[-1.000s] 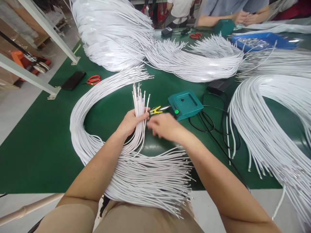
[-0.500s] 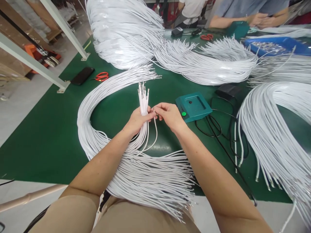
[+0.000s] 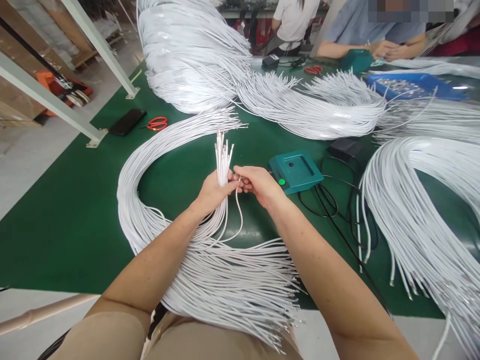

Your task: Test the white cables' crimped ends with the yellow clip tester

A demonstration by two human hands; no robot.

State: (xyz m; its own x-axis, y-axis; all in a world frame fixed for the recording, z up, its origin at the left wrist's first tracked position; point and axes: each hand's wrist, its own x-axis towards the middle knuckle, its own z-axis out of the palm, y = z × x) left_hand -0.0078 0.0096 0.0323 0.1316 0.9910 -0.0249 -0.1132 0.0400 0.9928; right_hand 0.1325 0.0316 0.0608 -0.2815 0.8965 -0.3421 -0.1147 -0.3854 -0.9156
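Holding a bundle of white cables (image 3: 222, 160) upright in your left hand (image 3: 213, 194), you have that grip wrapped round the stems a little below their metal-tipped ends, above the green tabletop (image 3: 75, 225). Your right hand (image 3: 258, 184) meets it there, thumb and fingertips pinched at the tip of a single white cable (image 3: 242, 218), which bows down in a loose loop toward the pile of cables (image 3: 236, 285) at your waist. (Your own fingers cover most of that tip, so how firmly it is held cannot be told.)

The likeliest trouble is the single cable slipping away: so little of it seems to lie between your fingertips that a slight tug from the loop could pull it free. The left grip has a different weakness. Its ends stand at uneven heights and a few splay outward; should you ease your thumb to help the right hand, some could slide down or fan out.

Watch the pile as well. Its free ends spread loosely near your right forearm (image 3: 318, 270), and part appears to overhang the near edge, so leaning forward might drag cables off or snarl them. The teal device (image 3: 296, 171) sits just beside your right hand; a quick outward move could knock it or catch the black cords (image 3: 332, 216) nearby.
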